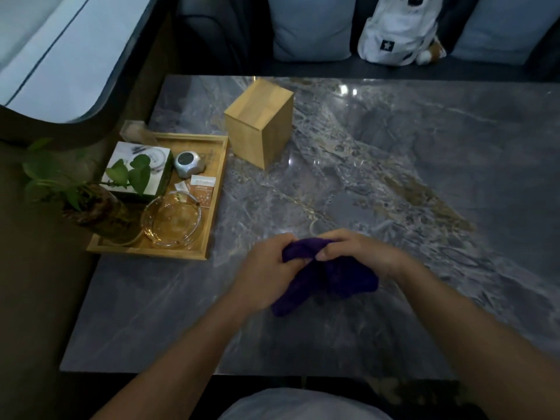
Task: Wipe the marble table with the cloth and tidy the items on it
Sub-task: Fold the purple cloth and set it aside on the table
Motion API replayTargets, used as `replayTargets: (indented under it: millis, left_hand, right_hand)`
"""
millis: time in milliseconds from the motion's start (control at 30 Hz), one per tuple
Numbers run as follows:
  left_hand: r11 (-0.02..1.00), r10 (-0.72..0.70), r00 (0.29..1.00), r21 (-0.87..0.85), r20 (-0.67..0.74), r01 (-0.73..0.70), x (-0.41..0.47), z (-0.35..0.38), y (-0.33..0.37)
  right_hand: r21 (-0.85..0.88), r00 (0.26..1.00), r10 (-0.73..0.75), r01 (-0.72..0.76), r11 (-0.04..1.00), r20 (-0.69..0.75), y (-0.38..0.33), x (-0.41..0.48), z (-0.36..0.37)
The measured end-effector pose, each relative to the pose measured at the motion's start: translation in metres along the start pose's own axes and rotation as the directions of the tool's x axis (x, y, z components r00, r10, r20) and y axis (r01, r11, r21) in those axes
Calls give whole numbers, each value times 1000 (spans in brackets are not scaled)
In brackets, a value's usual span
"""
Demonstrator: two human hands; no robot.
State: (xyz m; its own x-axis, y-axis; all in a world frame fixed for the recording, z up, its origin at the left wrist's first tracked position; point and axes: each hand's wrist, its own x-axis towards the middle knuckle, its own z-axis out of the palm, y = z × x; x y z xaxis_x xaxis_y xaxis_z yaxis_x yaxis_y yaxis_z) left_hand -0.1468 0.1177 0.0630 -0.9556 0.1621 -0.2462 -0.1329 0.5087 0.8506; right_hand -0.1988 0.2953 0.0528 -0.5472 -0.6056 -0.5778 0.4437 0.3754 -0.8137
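A dark purple cloth [339, 277] is bunched above the near middle of the grey marble table [394, 165]. Both hands grip it: my left hand [266, 271] holds its left side and my right hand [357, 253] pinches its top edge. A wooden box [260, 122] stands upright on the table at the back left. A wooden tray [212, 201] lies at the table's left edge. It holds a green-white box [136, 171], a small silver device [188, 163], paper sachets [201, 189], a glass ashtray [171, 219] and a potted plant [91, 204].
A sofa with pale cushions [312, 25] runs behind the table, and a white backpack [397, 28] sits on it. A curved seat edge [60, 71] lies at the left. My pale clothing [303, 404] shows at the near table edge.
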Motion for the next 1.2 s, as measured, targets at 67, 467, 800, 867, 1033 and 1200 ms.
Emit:
replayTargets:
  millis: [67,467,800,867,1033,1200]
  left_hand:
    - [999,23,999,24,-25,-23,12,-7,17]
    - [991,136,990,-2,-30,-136,61,-33,74]
    - [984,90,989,141,114,-106,65,-48,74]
    - [963,65,967,240,246,-126,63,-54,70]
    - [990,45,847,93,530,-110,60,-58,62]
    - [993,11,913,101,407,-57,87,-51,61]
  right_hand:
    - [1,991,-112,113,994,-72,-7,-5,-8]
    - [-483,761,-453,212,850,-464,-7,-4,-15]
    - [-541,772,-418,115,833,-479,6,-31,-46]
    - [-518,859,-341,107,849,-382,5,-44,-58]
    - [-362,983,-131,77,929,-128,-11,-72,-85]
    - [-413,938,-182,47,910,-295,-25,-59,-112]
